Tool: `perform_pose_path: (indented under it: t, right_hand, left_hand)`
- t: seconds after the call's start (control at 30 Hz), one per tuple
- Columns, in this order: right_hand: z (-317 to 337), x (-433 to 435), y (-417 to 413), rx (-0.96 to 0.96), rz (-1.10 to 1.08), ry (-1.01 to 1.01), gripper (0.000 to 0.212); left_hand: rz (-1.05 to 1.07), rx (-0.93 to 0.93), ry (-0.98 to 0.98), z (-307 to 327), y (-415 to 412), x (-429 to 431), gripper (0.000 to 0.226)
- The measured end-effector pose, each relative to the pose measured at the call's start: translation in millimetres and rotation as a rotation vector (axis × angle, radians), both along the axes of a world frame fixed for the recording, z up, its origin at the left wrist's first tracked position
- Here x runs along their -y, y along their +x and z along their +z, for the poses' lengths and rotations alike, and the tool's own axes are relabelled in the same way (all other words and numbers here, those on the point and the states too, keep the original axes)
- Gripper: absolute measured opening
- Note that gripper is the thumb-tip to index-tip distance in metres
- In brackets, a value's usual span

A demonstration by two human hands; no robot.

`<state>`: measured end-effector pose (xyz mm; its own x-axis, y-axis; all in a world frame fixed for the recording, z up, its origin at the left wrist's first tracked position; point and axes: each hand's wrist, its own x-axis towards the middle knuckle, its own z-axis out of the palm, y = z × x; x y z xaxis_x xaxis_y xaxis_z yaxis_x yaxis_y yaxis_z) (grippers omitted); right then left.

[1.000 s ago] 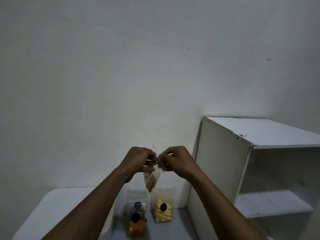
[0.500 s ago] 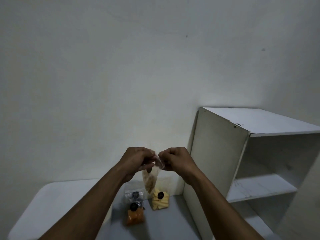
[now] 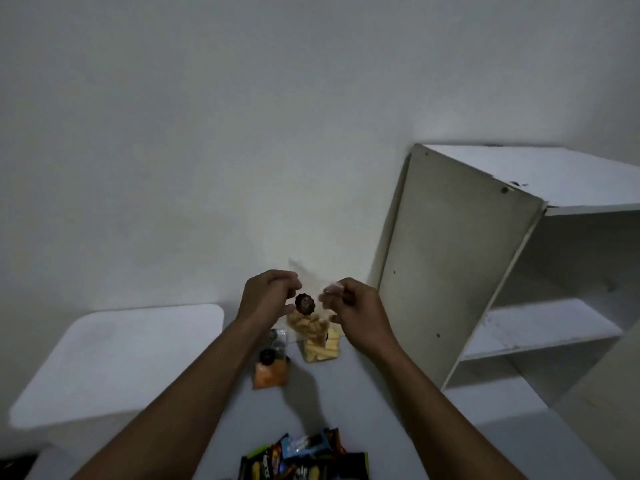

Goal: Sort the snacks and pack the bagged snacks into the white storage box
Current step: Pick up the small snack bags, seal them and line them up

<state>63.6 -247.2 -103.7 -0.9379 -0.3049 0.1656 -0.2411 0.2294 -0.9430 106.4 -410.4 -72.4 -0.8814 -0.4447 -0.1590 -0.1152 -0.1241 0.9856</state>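
Above table (image 3: pixel 363 396), left hand (image 3: pixel 268 294), right hand (image 3: pixel 355 308) pinch clear snack bag (image 3: pixel 306 325) top; sorting step, I judge; next: lower it steadily.

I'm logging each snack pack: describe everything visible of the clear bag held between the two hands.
The small clear plastic bag holds light-brown snack pieces bunched in its lower part. A dark round sticker sits on its front, near the top. It hangs above the grey table, the left hand and right hand pinching its upper corners. Its edges are blurred.
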Motion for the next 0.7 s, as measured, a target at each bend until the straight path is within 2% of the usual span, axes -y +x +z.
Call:
perform_pose_path:
  t: [0.07,0.13,0.23,0.33,0.5,0.6,0.7]
  right_hand:
    - [-17.3,-4.1,-9.8,0.095,-0.001,-0.061,0.016]
    - [-38.4,-9.7,-21.6,0.151,0.020,-0.079,0.017]
    - [-76.5,-17.9,-41.7,0.214,0.023,-0.083,0.014]
    - [-115.3,-21.0,-62.5,0.269,-0.051,-0.085,0.009]
    - [-186.3,-14.7,-88.0,0.375,-0.008,0.168,0.024]
    - [-220.6,-8.0,-103.6,0.396,0.024,0.316,0.028]
    - [-244.5,-0.4,-116.0,0.353,-0.071,0.365,0.026]
  left_hand:
    - [-0.007,0.079,-0.152,-32.7,-6.7,0.9,0.033]
    - [-0.089,0.153,-0.166,-67.8,-10.6,-2.0,0.043]
    - [-0.201,0.243,-0.088,-121.5,-17.2,-8.2,0.021]
    - [-0.173,0.250,-0.059,-168.1,-30.1,-12.9,0.014]
    - [-0.018,0.334,-0.097,-233.0,-61.5,-29.0,0.014]
    - [0.059,0.351,-0.278,-256.2,-78.1,-40.2,0.009]
    - [0.079,0.377,-0.469,-276.8,-89.2,-41.2,0.013]
